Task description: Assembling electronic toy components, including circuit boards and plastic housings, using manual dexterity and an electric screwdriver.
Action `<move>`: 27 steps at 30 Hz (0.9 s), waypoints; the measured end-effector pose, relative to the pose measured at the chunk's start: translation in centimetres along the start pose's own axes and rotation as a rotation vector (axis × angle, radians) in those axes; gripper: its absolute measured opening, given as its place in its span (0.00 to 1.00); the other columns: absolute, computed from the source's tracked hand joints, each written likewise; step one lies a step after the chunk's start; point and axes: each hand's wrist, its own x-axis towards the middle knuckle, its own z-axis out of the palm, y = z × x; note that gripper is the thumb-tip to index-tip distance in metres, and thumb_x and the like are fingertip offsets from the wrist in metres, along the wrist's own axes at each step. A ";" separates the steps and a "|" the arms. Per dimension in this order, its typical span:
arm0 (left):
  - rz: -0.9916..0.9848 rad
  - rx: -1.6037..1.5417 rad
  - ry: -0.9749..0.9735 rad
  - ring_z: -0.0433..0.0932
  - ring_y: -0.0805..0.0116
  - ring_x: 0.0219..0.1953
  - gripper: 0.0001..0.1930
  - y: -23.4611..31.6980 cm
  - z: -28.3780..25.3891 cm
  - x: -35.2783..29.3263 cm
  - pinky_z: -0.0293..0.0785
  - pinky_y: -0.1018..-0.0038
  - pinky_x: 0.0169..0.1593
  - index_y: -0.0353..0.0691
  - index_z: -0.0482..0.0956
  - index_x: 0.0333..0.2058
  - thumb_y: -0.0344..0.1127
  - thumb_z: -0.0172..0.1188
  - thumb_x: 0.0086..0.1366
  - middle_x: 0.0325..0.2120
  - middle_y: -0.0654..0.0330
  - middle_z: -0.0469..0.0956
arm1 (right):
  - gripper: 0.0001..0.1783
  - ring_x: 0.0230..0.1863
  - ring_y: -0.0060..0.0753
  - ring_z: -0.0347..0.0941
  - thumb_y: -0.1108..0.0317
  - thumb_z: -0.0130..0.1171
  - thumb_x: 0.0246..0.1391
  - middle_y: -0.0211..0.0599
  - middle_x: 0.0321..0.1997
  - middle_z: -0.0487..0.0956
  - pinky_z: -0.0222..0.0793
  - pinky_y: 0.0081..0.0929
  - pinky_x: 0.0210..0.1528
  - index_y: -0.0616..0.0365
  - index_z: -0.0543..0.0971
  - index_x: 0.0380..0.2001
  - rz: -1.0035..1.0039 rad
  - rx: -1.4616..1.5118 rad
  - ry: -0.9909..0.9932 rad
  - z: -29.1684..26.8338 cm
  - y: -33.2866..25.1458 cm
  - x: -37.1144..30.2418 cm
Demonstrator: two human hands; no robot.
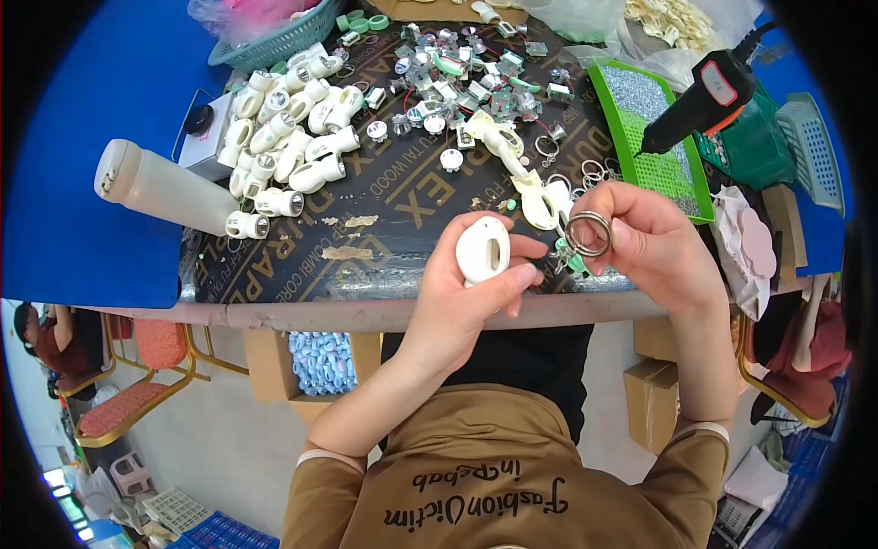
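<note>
In the head view, the left hand (462, 279) grips a white casing (482, 249) with an oval slot, held above the table (389, 240) near its front edge; some of the fingers are hidden behind the casing. The right hand (654, 247) pinches a metal ring (572, 240) between thumb and forefinger, and whether it is one coiled ring or two together is hard to make out. Behind the ring, cream straps (538, 203) lie partly covered, and the small green pieces by the fingertips are too small to tell.

A black handheld tool (704, 96) hides part of a green tray (604, 101); the tray holds fine grey bits (640, 91) at its far end. The contents of the dark green bin (764, 146) beside it are unclear. A blue-grey basket (274, 48), cut off by the top edge, carries a pink bag (251, 14). Under the table, a cardboard box (267, 366), partly hidden by the left forearm, contains many small blue pieces (322, 363).
</note>
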 end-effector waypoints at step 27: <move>0.175 0.521 -0.044 0.72 0.78 0.27 0.18 0.0 2.9 10.0 0.68 0.82 0.24 0.36 0.67 0.40 0.26 0.62 0.50 0.29 0.62 0.74 | 0.04 0.27 0.16 0.62 0.71 0.50 0.56 0.25 0.25 0.68 0.60 0.16 0.31 0.59 0.70 0.29 -0.189 -0.435 0.303 -4.3 1.6 1.6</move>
